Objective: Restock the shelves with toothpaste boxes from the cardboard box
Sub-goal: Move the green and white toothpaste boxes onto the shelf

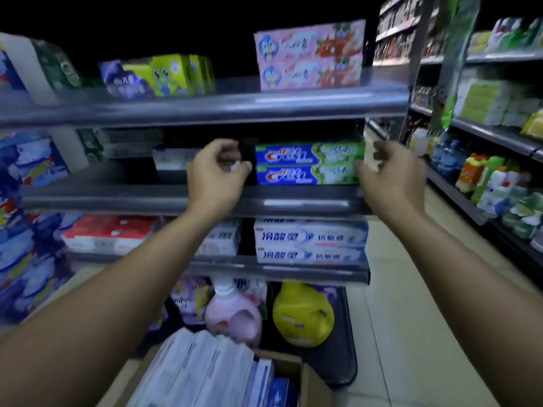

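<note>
Blue-and-green toothpaste boxes (310, 164) stacked two high on middle grey metal shelf (176, 198); thin card judged light, stiff, crushable, best taken at short ends. Left hand (219, 171) loosely curled, empty, beside stack; right hand (388, 174) open, fingertips at right end. Brown cardboard box (305, 377) below, full.

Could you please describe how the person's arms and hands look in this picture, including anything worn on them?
Both forearms are bare right down to the frame's bottom edge: no sleeves show. The left hand and right hand wear no gloves, and no watch, bracelet or ring is visible. Motion blur softens the fingers, so smaller details cannot be made out.
</note>
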### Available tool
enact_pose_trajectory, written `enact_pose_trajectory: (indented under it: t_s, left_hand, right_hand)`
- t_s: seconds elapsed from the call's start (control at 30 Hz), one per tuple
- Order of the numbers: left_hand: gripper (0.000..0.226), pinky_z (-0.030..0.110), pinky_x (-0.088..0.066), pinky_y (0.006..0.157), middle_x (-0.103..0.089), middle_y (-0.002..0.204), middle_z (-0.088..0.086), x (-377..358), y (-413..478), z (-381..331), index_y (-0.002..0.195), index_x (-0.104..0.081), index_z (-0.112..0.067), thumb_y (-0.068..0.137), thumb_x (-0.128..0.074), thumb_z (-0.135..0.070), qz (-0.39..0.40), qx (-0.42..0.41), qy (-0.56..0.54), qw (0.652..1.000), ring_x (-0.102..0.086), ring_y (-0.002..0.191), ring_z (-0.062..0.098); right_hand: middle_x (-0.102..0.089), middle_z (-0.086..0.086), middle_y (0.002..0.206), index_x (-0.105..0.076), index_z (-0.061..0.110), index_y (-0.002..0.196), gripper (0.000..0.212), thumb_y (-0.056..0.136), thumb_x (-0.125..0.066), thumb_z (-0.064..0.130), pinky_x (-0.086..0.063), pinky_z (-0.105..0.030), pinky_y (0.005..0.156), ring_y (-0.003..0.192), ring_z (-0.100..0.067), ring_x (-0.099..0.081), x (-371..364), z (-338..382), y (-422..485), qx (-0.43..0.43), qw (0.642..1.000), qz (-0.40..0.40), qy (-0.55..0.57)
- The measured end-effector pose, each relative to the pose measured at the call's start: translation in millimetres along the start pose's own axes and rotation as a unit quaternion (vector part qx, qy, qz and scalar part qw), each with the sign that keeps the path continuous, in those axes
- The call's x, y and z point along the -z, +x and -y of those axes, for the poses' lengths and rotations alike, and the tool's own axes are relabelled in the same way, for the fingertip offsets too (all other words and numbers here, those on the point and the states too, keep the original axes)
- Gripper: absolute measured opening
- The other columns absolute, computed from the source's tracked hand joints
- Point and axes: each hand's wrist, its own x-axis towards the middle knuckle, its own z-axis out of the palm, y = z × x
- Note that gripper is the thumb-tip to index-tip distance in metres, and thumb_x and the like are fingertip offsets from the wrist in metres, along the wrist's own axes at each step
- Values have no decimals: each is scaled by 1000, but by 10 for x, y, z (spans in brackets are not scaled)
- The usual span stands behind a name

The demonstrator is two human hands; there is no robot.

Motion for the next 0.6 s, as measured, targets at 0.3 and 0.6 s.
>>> enact_pose_trajectory:
  t_s: [0.3,0.6]
  left_hand:
    - [15,31,-54,71,-71,75,-13,745,-1390,902,88,-69,-31,77,-80,-33,159,118,288,937,-69,76,13]
    - [81,38,-51,95,-59,137,5,970,-2165,1586,142,-49,-20,84,-62,-75,427,284,526,678,-59,119,25]
  right_hand:
    - [-67,11,83,-75,15,103,18,90,-67,25,-57,-38,73,76,-14,-68,-265,-74,-1373,139,972,37,184]
    - [-71,8,77,-70,29,80,8,83,-70,22,-51,-29,65,75,-16,-67,-1341,-395,-2432,24,875,470,117]
